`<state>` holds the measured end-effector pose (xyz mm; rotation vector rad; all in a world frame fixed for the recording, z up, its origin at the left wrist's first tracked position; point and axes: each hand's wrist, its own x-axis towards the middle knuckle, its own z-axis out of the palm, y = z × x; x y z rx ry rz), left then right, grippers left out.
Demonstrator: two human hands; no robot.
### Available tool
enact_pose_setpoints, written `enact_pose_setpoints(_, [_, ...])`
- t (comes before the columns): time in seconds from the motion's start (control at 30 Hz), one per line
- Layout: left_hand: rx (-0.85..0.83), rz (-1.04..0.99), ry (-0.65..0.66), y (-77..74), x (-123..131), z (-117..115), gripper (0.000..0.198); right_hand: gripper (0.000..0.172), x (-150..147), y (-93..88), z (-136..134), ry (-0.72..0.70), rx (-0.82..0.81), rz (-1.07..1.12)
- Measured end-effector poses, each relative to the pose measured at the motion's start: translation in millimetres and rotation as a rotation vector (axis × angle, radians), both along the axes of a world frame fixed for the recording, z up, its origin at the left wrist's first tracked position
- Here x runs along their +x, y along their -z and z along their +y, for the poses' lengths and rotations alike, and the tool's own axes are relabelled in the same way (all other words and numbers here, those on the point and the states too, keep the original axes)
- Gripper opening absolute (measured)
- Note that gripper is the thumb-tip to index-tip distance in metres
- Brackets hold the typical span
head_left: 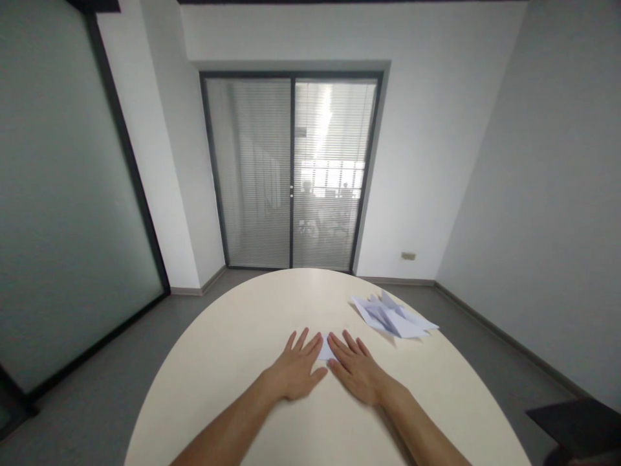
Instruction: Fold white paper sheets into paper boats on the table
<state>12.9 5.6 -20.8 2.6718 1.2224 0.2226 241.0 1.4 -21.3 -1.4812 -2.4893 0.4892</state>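
Observation:
A small piece of white paper (325,350) lies flat on the pale round table (252,310), mostly covered by my hands. My left hand (297,367) rests palm down with its fingers spread, the index fingertip on the paper's left side. From the other side, my right hand (356,370) lies flat too, fingers stretched over the right part of the paper. Neither hand is closed round anything. Whether the paper is folded under my fingers I cannot tell.
A loose pile of folded white papers (395,318) sits at the table's right, beyond my right hand. A dark flat-topped object (579,424) shows at the lower right. Glass doors with blinds (291,168) stand behind the table; a frosted panel (68,194) is on the left.

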Motion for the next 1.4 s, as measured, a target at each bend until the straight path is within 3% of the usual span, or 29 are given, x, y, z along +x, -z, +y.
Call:
enact_pose_setpoints(0.27, [0.114, -0.088, -0.017, -2.8, 3, -4, 0.056, 0.056, -2, -11.8, -1, -0.057, 0.025, 0.021])
enact_pose_setpoints(0.53, [0.086, -0.126, 0.002, 0.3, 2, 0, 0.049, 0.053, 0, -16.0, 1, -0.129, 0.104, 0.088])
enact_pose_setpoints(0.73, [0.01, -0.025, 0.002, 1.0, 1, 4, 0.061, 0.058, -1, -6.7, 6, -0.052, 0.034, 0.013])
enact_pose_setpoints(0.97, [0.01, -0.013, -0.019, 0.8, 3, 5, 0.062, 0.061, -2, 5.3, 12, 0.019, 0.047, -0.008])
enact_pose_setpoints(1.2, [0.026, -0.069, -0.015, 2.6, 3, 6, 0.061, 0.062, 0, -4.3, 9, 0.015, 0.108, 0.004])
enact_pose_setpoints(1.4, [0.106, -0.17, -0.037, -1.1, 9, 1, 0.047, 0.055, 0, -12.9, 0, -0.07, 0.192, 0.041])
